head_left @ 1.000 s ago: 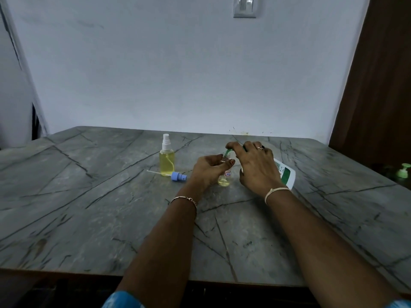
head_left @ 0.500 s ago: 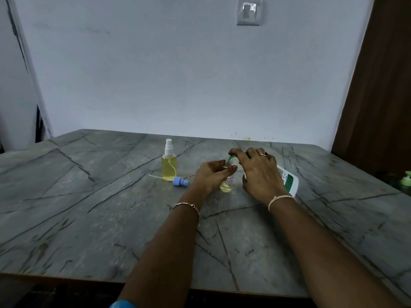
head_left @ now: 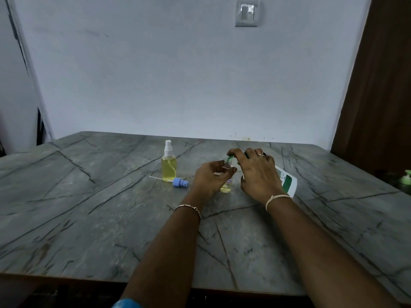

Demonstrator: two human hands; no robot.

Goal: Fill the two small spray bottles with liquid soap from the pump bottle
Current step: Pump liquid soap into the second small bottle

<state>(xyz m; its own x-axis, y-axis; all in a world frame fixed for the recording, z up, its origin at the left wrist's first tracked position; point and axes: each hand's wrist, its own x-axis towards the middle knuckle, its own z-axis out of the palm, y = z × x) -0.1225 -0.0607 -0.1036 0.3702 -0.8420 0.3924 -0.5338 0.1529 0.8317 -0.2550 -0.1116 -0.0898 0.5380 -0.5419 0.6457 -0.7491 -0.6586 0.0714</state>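
My left hand grips a small open spray bottle standing on the grey stone table; a little yellow soap lies in its base. My right hand is curled over the top of the white pump bottle with a green label. The green pump nozzle sits right over the small bottle's mouth. To the left stands a second spray bottle, capped in white and nearly full of yellow liquid. A blue spray cap with its white tube lies on the table beside it.
A wall with a light switch rises just behind the table. A brown door stands at the right. A green pump top shows past the table's right edge. The table's near edge runs along the bottom.
Both hands stay on the small bottle and the pump bottle. The camera has tilted up a little, so everything sits lower in the view.
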